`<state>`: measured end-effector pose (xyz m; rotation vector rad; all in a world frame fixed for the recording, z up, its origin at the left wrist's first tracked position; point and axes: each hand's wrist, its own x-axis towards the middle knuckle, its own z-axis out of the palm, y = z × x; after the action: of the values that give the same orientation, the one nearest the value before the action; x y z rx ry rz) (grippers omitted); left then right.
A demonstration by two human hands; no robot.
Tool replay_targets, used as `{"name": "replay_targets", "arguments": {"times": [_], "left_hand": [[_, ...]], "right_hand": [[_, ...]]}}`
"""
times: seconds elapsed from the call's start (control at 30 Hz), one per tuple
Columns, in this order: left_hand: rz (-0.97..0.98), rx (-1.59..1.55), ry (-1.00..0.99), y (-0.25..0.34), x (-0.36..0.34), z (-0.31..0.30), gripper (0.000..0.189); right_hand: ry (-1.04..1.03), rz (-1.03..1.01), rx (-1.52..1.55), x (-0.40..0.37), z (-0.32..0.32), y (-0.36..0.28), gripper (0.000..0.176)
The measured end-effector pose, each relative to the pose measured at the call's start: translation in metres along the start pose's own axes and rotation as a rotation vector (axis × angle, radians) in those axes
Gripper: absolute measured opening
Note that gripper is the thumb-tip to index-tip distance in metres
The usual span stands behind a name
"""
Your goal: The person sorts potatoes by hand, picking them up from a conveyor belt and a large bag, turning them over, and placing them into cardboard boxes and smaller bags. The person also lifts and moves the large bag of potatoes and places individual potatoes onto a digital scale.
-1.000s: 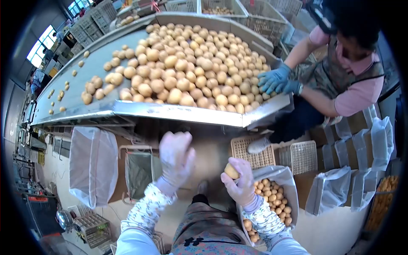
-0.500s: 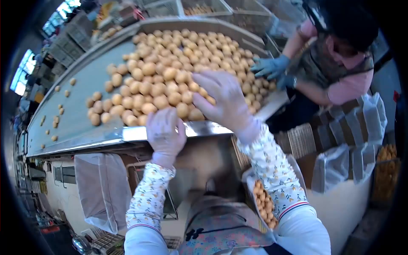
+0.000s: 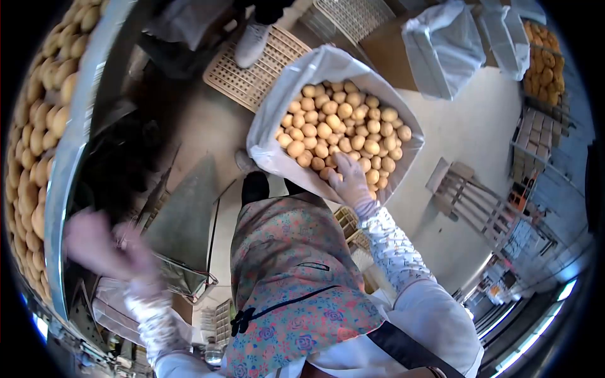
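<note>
Resting on tan produce (image 3: 340, 120) in the bag (image 3: 328, 60), right hand (image 3: 350, 181) spread flat; left hand (image 3: 104, 247) blurred, grip unclear.

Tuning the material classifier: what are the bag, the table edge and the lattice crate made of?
Bag: looks like thin whitish plastic film; it creases and folds at the rim.
Table edge: likely stainless steel, brushed grey with a soft sheen.
Lattice crate: probably moulded beige plastic, given its regular grid.

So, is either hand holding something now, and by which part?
Cannot be told: the right hand lies on the produce in the white bag; the left hand is blurred.
</note>
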<state>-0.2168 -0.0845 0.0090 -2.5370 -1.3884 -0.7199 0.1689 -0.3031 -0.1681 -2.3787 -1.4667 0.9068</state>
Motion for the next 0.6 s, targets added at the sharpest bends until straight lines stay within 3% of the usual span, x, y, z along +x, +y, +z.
{"name": "replay_targets", "arguments": {"times": [0.07, 0.1, 0.13, 0.2, 0.23, 0.27, 0.33, 0.37, 0.43, 0.47, 0.5, 0.6], "left_hand": [[0.122, -0.295, -0.301, 0.083, -0.003, 0.07, 0.065], [0.075, -0.357, -0.351, 0.111, -0.01, 0.114, 0.067], [-0.033, -0.394, -0.389, 0.133, -0.029, 0.159, 0.066], [-0.273, -0.533, -0.571, 0.162, -0.033, 0.229, 0.058], [-0.414, -0.63, -0.711, 0.171, -0.03, 0.257, 0.052], [-0.402, -0.673, -0.823, 0.178, -0.022, 0.275, 0.042], [-0.464, -0.445, -0.725, 0.201, -0.016, 0.296, 0.037], [-0.452, -0.404, -0.652, 0.205, -0.015, 0.298, 0.033], [-0.48, -0.369, -0.649, 0.207, -0.012, 0.298, 0.033], [-0.492, -0.353, -0.656, 0.208, -0.012, 0.296, 0.034], [-0.474, -0.309, -0.633, 0.209, -0.01, 0.297, 0.034], [-0.445, -0.225, -0.662, 0.211, -0.008, 0.297, 0.034]], "right_hand": [[0.173, -0.093, -0.119, 0.03, 0.004, 0.032, 0.047], [0.276, -0.165, -0.163, 0.051, 0.001, 0.046, 0.045], [0.377, -0.233, -0.21, 0.073, -0.003, 0.06, 0.044], [0.355, -0.212, -0.349, 0.123, -0.017, 0.093, 0.046], [0.303, -0.106, -0.351, 0.148, -0.022, 0.101, 0.048], [0.25, -0.005, -0.352, 0.166, -0.02, 0.109, 0.049], [0.385, 0.04, -0.485, 0.177, 0.015, 0.106, 0.053], [0.43, 0.021, -0.353, 0.173, 0.03, 0.099, 0.055], [0.269, -0.085, -0.201, 0.151, 0.023, 0.055, 0.061], [0.245, -0.158, -0.239, 0.138, 0.049, 0.057, 0.062], [0.305, -0.155, -0.082, 0.118, 0.067, 0.047, 0.063], [0.21, -0.286, 0.08, 0.096, 0.082, 0.034, 0.043]]}}
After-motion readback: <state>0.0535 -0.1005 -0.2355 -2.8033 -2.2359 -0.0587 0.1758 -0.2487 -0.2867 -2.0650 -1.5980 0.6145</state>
